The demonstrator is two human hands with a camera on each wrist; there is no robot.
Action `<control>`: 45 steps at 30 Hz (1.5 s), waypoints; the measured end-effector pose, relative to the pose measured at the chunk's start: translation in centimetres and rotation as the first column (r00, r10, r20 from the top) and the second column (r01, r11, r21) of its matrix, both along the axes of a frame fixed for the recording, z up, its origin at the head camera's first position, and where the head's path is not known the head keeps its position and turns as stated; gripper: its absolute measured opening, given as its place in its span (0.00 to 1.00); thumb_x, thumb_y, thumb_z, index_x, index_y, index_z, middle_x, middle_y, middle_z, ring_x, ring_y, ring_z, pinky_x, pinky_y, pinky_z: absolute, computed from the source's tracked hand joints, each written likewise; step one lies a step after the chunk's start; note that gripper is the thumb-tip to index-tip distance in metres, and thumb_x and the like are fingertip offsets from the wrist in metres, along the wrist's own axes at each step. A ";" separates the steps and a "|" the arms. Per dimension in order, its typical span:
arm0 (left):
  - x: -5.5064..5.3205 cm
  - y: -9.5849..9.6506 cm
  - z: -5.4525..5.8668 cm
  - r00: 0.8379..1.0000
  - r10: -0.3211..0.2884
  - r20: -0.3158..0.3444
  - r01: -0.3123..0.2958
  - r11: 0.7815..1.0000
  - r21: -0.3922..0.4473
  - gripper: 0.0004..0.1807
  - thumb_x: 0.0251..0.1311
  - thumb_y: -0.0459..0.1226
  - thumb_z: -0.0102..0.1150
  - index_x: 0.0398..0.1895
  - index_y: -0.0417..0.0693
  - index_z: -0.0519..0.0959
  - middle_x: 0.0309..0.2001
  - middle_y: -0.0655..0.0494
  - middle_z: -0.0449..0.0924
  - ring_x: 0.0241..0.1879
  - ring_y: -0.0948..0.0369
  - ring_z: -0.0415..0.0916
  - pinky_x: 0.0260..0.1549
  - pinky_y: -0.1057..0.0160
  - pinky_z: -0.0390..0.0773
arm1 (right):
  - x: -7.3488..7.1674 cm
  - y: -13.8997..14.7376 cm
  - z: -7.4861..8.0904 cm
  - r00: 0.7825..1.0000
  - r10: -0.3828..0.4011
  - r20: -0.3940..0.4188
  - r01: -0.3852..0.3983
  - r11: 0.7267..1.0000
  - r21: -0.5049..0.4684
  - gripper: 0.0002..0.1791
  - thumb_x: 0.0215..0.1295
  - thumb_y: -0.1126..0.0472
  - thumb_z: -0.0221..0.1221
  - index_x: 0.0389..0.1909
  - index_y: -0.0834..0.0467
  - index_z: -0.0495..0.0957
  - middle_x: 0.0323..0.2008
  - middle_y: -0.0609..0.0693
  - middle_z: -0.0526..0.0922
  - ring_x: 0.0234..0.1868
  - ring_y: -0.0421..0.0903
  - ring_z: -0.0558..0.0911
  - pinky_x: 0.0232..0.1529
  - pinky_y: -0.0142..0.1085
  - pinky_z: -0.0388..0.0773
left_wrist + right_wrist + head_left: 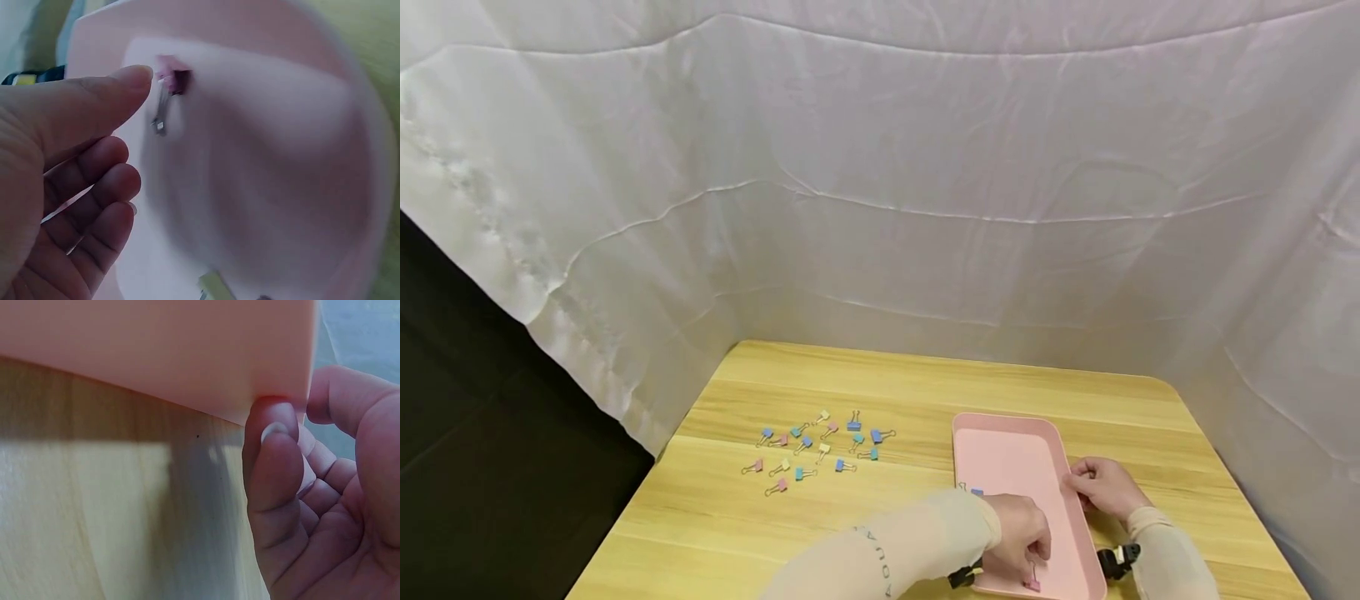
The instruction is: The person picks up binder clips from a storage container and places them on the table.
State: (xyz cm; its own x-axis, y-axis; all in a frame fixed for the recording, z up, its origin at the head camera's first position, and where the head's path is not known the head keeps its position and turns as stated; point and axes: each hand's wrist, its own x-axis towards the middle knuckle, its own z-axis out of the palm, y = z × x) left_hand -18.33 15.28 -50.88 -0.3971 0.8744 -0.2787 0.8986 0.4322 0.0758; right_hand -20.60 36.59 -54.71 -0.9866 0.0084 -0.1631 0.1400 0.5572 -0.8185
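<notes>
A pink tray (pixel 1011 454) lies on the table's right side. My left hand (pixel 1021 529) is over its near part, fingers bent and thumb apart from them. Just beyond the thumb tip in the left wrist view is a pink binder clip (pixel 173 75), slightly blurred, on the tray floor. A yellow binder clip (pixel 215 286) also lies inside the tray. By the left sleeve, a blue binder clip (pixel 977 492) shows in the tray. My right hand (pixel 1105 485) pinches the tray's right rim between thumb and fingers (pixel 278 475).
Several small binder clips (pixel 807 442) in blue, teal, pink and yellow lie scattered on the left part of the wooden table (pixel 880 375). Pale curtains (pixel 925 208) hang behind and beside it. The left sleeve (pixel 902 542) covers part of the tray's left edge.
</notes>
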 end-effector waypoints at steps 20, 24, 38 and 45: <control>1.1 1.0 -1.1 0.981 -0.184 -0.055 0.178 0.979 -0.096 0.05 0.56 0.54 0.64 0.27 0.71 0.85 0.23 0.82 0.76 0.25 0.79 0.69 0.29 0.82 0.66 | 0.4 0.5 -0.3 1.000 -0.002 -0.005 0.002 1.000 -0.011 0.10 0.62 0.64 0.62 0.35 0.68 0.75 0.20 0.50 0.76 0.20 0.44 0.75 0.20 0.34 0.74; 0.9 1.1 -1.2 0.981 -0.188 -0.051 0.183 0.979 -0.085 0.05 0.56 0.53 0.64 0.28 0.71 0.85 0.24 0.82 0.76 0.26 0.80 0.69 0.29 0.82 0.66 | 0.3 0.6 -0.3 1.000 -0.007 -0.002 0.007 1.000 -0.012 0.09 0.62 0.64 0.61 0.35 0.68 0.75 0.19 0.50 0.75 0.20 0.43 0.75 0.20 0.34 0.74; -0.9 -1.0 -0.4 0.999 -0.037 -0.038 0.041 0.993 0.111 0.06 0.55 0.52 0.64 0.23 0.69 0.82 0.21 0.81 0.71 0.26 0.79 0.65 0.30 0.83 0.63 | 0.2 0.2 -0.2 1.000 -0.011 -0.018 0.012 1.000 0.015 0.09 0.61 0.64 0.62 0.34 0.67 0.76 0.20 0.50 0.75 0.20 0.44 0.74 0.20 0.35 0.73; -3.1 -4.2 1.3 0.996 0.082 0.028 -0.087 0.961 0.263 0.02 0.50 0.47 0.69 0.26 0.65 0.84 0.23 0.80 0.73 0.30 0.78 0.65 0.33 0.82 0.62 | -0.1 -0.1 -0.2 0.999 -0.034 -0.002 0.034 0.999 0.024 0.10 0.61 0.63 0.62 0.36 0.67 0.76 0.22 0.51 0.76 0.21 0.45 0.75 0.20 0.35 0.74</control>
